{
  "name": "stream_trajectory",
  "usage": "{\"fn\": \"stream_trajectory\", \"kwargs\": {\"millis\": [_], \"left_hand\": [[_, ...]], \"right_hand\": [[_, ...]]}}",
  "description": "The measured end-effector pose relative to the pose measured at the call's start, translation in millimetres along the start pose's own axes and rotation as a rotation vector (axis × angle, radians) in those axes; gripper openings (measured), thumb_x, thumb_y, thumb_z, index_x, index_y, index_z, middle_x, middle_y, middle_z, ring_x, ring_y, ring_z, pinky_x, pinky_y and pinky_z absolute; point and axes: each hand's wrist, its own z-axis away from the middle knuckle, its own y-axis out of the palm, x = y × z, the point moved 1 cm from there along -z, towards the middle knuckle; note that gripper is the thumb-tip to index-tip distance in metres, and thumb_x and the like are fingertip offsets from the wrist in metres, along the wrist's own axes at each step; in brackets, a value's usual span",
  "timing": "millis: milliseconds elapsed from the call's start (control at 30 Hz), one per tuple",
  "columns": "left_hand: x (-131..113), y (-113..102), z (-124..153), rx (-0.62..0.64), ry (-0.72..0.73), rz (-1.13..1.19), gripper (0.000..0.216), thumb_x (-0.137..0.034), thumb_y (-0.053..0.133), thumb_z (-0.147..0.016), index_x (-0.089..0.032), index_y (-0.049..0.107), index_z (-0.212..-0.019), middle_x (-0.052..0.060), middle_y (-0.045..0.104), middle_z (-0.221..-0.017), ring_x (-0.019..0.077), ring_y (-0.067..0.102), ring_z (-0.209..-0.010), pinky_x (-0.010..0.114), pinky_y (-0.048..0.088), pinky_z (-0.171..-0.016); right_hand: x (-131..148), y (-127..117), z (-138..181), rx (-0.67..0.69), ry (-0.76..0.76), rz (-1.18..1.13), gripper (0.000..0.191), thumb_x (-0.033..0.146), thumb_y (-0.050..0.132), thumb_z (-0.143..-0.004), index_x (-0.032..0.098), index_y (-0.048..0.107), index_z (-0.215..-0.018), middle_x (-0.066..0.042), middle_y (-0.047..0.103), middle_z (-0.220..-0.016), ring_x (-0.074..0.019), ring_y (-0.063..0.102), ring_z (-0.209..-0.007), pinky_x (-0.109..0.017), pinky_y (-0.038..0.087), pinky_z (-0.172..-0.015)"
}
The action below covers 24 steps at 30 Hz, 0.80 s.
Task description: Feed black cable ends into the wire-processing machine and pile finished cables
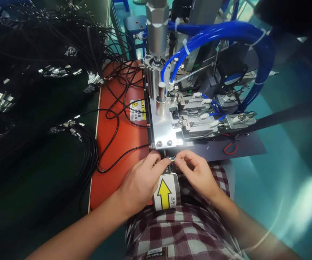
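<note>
My left hand (141, 178) is closed at the front end of the machine, with its thumb stretched toward the right. From the thumb tip short thin coloured wires (172, 159) stick out, and the piece they come from is mostly covered by the fingers. My right hand (196, 171) pinches the other end of these wires between thumb and forefinger. Both hands are just in front of the machine's bright metal plate (164, 131), above a label with a yellow arrow (164, 193). Small dark parts of the machine show between the hands.
Black cables (118, 108) loop over the red tabletop (123, 162) to the machine's left side. A coiled cable bundle (87, 155) and several silver-tipped cable ends (1, 101) lie further left. Blue air hoses (226, 30) arch above the pneumatic cylinders (202, 126). Red-handled pliers (230, 148) lie right.
</note>
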Motion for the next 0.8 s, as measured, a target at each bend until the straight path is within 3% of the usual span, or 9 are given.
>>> {"fn": "stream_trajectory", "kwargs": {"millis": [300, 800], "left_hand": [[0.7, 0.6, -0.1, -0.002, 0.000, -0.018, 0.027, -0.017, 0.038, -0.093, -0.014, 0.061, -0.107, 0.006, 0.055, -0.085, 0.0176, 0.060, -0.074, 0.027, 0.053, -0.061], [0.9, 1.0, -0.4, -0.005, -0.001, 0.002, 0.027, -0.014, 0.040, -0.091, -0.013, 0.062, -0.107, 0.007, 0.054, -0.084, 0.0196, 0.061, -0.072, 0.030, 0.054, -0.059]], "right_hand": [[1.9, -0.1, 0.0, -0.055, -0.092, 0.102, 0.005, 0.022, 0.056, -0.086, 0.019, 0.059, -0.083, 0.000, 0.056, -0.071, -0.0151, 0.051, -0.064, -0.028, 0.043, -0.063], [4.4, 1.6, -1.7, -0.026, 0.009, -0.058, 0.007, 0.022, 0.057, -0.084, 0.019, 0.059, -0.078, 0.002, 0.054, -0.068, -0.0132, 0.049, -0.061, -0.026, 0.042, -0.060]]}}
